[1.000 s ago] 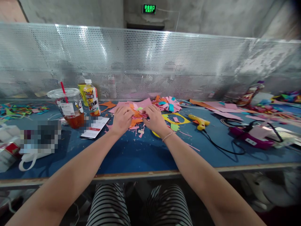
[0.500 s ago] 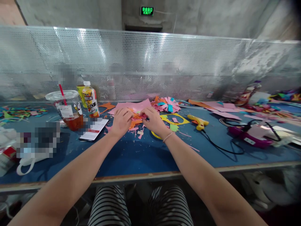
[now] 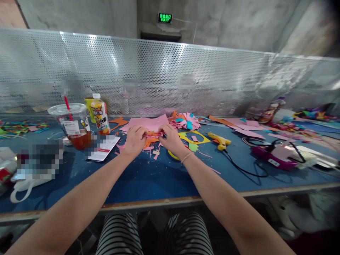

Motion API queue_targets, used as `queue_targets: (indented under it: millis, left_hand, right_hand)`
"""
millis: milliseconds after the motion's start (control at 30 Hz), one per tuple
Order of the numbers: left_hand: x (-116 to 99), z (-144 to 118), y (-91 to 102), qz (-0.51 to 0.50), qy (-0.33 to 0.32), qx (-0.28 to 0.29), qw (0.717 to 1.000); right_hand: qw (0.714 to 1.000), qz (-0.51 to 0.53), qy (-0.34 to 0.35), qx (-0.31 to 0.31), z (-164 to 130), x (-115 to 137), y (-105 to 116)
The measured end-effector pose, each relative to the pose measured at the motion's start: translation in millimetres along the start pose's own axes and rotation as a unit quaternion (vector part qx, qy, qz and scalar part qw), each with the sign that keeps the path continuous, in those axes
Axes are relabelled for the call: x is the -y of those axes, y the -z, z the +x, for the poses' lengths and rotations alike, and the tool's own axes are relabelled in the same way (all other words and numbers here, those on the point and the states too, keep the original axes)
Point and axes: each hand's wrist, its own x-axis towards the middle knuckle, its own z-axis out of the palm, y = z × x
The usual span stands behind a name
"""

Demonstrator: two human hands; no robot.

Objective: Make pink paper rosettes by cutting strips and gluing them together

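Observation:
My left hand (image 3: 135, 140) and my right hand (image 3: 171, 140) come close together over the middle of the blue table. Between their fingertips stretches a narrow orange and pink paper strip (image 3: 153, 134), and both hands are closed in a pinch on its ends. The fingers hide part of it. Just behind them lies a pink paper sheet (image 3: 148, 123). Orange paper scraps (image 3: 151, 141) and small pink cuttings sit under and in front of the hands. Close to my right hand are a yellow paper piece with a round hole (image 3: 205, 138) and a green scrap (image 3: 193, 147).
A yellow glue gun (image 3: 220, 141) trails a black cable to the right. A pink and blue paper pompom (image 3: 187, 121) stands at the back. On the left are a phone (image 3: 105, 148), a drink cup (image 3: 77, 140) and a bottle (image 3: 101, 117). A perforated metal screen (image 3: 156, 67) bounds the table.
The view has shifted and tilted slightly. Both hands stay at the same spot with the paper strip between them, and more of its orange part shows now.

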Motion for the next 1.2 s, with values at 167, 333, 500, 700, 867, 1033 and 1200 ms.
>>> queue_targets:
  millis: [167,333,500,700,867,1033,1200]
  left_hand:
    - [-0.3,3.3,-1.4,-0.057,0.073,-0.003,0.996]
    - [4.5,6.3,-6.6,-0.184,0.228,0.001,0.956]
    - [17.3,5.8,-10.7,-0.308,0.337,0.048,0.889]
    - [29.2,3.0,-14.5,-0.360,0.342,0.036,0.867]
    - [32.9,0.9,-17.2,-0.356,0.334,0.038,0.872]
    - [32.0,-0.1,-17.1,-0.352,0.332,0.030,0.875]
    - [30.6,0.0,-18.3,-0.392,0.347,0.040,0.851]
  right_hand:
    - [0.999,0.020,-0.034,0.017,0.0,-1.3,-2.5]
    - [0.958,0.194,-0.209,0.031,1.4,-2.3,-5.8]
    - [0.854,0.399,-0.332,0.016,2.9,-11.2,-8.8]
    - [0.780,0.449,-0.436,0.026,2.8,-19.4,2.4]
    - [0.802,0.433,-0.406,0.064,1.1,-18.8,0.6]
    - [0.817,0.414,-0.396,0.061,-0.2,-15.0,-0.5]
    - [0.789,0.448,-0.417,0.061,-0.8,-12.4,0.1]
